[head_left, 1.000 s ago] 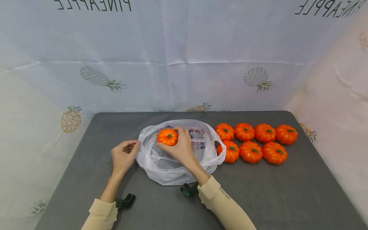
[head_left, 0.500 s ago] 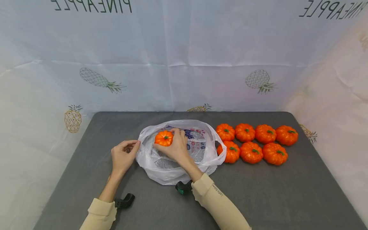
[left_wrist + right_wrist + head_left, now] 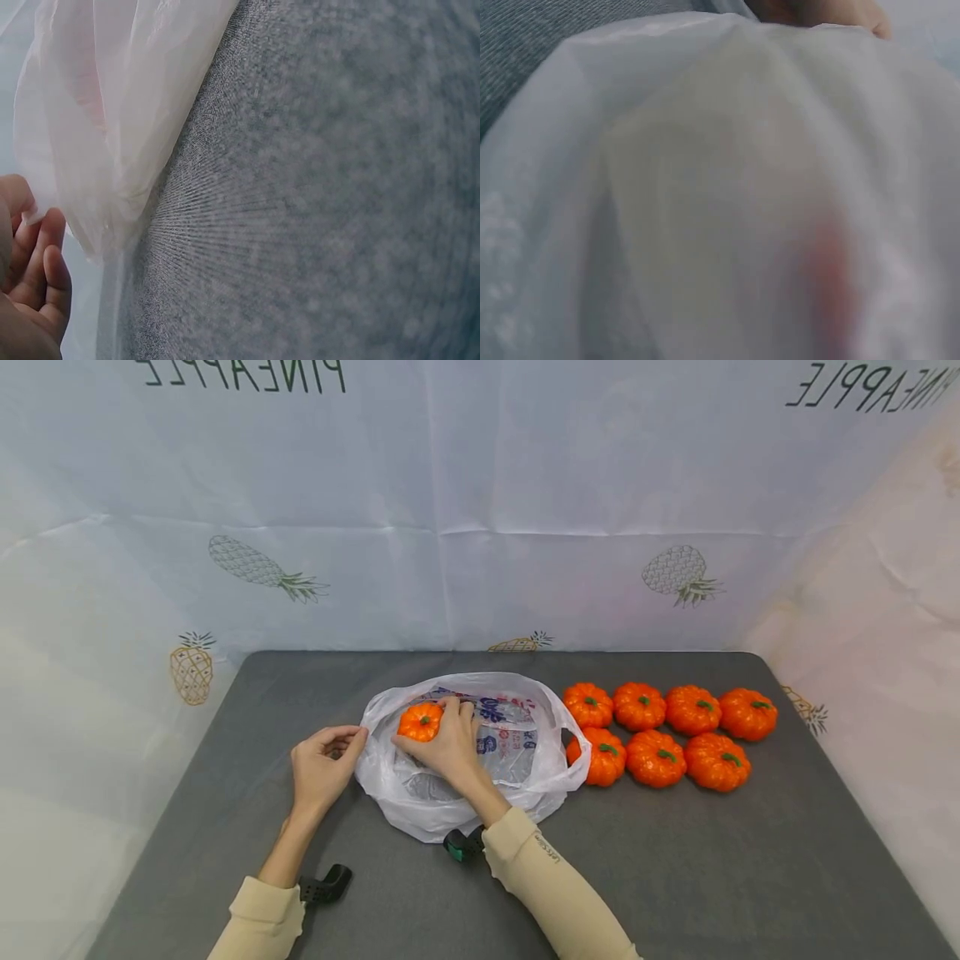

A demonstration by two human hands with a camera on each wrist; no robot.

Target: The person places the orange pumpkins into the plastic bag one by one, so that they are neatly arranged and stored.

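1. Head view, centre of the frame: a white plastic carrier bag lies with its mouth spread wide on a dark grey bench. Blue and red printing shows within the opening.
2. Just left of centre, the right hand reaches into the bag's mouth, its thumb and fingers curled around a small orange pumpkin with a green stem. The pumpkin sits in the left part of the opening; whether it touches the bag's bottom I cannot tell.
3. Further left, the left hand pinches the bag's left edge between thumb and fingertip. The left wrist view shows this pinch at its lower left.
4. Right of centre, seven similar pumpkins stand on the bench in two rows: four in the back row, three in the front row. A bag handle loops across the leftmost front pumpkin, partly covering it.
5. Bottom of the frame: both forearms wear cream sleeves, with a black device at each wrist.
6. Upper half: a pale cloth with pineapple drawings and mirrored lettering hangs behind the bench.
7. In the right wrist view, blurred white plastic fills most of the frame, with a reddish patch at lower right.
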